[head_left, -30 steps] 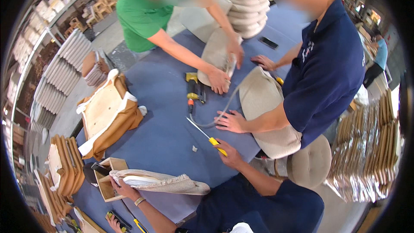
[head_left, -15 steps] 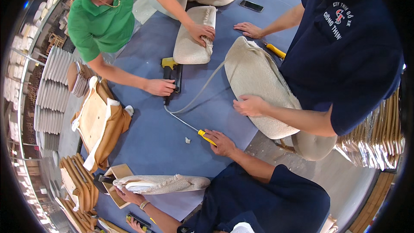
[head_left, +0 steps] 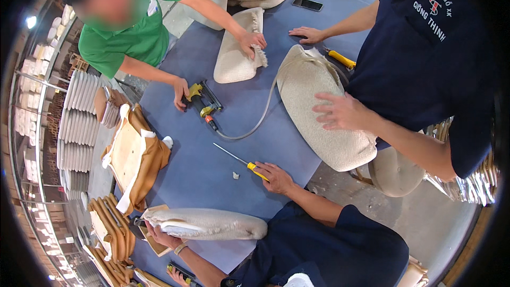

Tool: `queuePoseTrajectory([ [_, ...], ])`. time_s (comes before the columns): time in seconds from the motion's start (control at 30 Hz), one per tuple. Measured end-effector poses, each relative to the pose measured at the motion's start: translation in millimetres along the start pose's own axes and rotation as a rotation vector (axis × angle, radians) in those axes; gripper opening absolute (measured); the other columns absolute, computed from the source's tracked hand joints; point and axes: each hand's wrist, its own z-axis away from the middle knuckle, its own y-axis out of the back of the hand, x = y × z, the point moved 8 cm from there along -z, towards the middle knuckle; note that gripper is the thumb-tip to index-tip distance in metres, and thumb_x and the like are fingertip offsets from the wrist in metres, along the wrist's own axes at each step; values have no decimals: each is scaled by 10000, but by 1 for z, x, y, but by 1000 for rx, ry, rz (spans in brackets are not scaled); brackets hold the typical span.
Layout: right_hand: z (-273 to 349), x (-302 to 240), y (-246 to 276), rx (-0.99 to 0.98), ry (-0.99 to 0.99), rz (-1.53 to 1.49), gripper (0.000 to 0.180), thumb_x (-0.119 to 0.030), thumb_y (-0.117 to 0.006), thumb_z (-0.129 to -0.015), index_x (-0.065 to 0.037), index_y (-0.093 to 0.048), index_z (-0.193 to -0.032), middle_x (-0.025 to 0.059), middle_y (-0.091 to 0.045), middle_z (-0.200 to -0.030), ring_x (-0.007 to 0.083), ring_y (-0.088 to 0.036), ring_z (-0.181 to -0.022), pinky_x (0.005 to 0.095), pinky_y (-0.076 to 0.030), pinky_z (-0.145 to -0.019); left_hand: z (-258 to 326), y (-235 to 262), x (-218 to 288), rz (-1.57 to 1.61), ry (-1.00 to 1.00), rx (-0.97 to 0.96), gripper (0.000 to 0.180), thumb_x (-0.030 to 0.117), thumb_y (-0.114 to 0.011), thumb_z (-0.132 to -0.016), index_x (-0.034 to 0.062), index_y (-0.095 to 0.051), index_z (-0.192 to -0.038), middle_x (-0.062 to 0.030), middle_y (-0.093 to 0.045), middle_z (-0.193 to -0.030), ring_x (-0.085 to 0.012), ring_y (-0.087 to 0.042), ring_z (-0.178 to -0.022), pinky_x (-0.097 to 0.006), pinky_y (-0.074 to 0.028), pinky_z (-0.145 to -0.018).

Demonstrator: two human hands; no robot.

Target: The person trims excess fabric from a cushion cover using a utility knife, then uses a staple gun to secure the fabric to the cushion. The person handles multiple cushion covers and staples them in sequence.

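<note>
Pale cushion, partly open, yellow-handled screwdriver, slanted

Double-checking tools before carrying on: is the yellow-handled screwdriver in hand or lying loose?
In hand. The right hand grips the screwdriver by its handle, the bare shaft pointing out over the blue table.

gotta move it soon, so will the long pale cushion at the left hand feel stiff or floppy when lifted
The cushion likely squeezes easily, as it looks plump and fabric-covered. Its open side may flop, since the cover gapes around white material beside the left hand.
</note>
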Motion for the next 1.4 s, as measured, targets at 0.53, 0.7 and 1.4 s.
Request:
queuePoseTrajectory([
  [0.53,-1,-6,4,71,16,-29,590,-51,-645,-844,-113,-536,-1421,138,-542,-1471,319,-578,-1274,435,-438,-1134,-70,55,-77,76,126,-238,733,230,-521,-844,113,-398,-1557,-179,-548,-1440,-350,-578,-1266,-461,-513,-1041],
  [0.7,2,1,7,57,-8,0,584,-40,-645,-837,-105,-545,-1409,143,-550,-1462,320,-575,-1284,432,-438,-1131,-41,-47,-98,168,504,-366,570,433,-508,-1014,45,-541,-1431,-160,-654,-1317,-312,-665,-1142,-429,-555,-981],
  [1.4,-1,-4,6,47,-20,29,563,-32,-654,-819,-99,-588,-1374,128,-553,-1467,280,-582,-1284,415,-437,-1131,-10,-2,-205,-359,328,-188,297,198,-587,-1013,8,-670,-1225,-131,-747,-1079,-247,-741,-877,-360,-622,-781],
])
